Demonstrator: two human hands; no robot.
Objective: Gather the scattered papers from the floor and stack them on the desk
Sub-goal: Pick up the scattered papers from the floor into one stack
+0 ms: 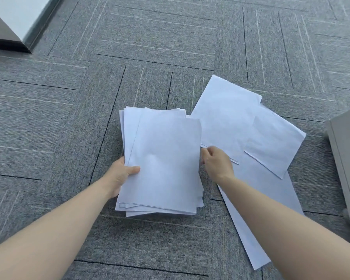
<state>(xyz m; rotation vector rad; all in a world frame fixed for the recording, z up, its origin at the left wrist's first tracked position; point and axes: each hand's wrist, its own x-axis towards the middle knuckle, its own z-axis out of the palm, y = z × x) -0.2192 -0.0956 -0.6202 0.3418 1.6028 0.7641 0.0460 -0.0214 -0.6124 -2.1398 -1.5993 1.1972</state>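
My left hand (120, 175) grips a loose stack of white papers (164, 158) at its left edge, thumb on top, held just above the grey carpet. The sheets in the stack are fanned and uneven. To its right, three white sheets lie overlapping on the floor: one upper sheet (224, 116), one to the right (275, 142) and a long one (265, 209) running under my right forearm. My right hand (216, 162) rests on the near edge of the upper sheet, fingers curled and pinching at that edge.
Grey carpet tiles (59, 128) cover the floor. A grey cabinet or desk side (348, 164) stands at the right edge. At the top left are a dark furniture corner (2, 35) and a white wall base (26, 15).
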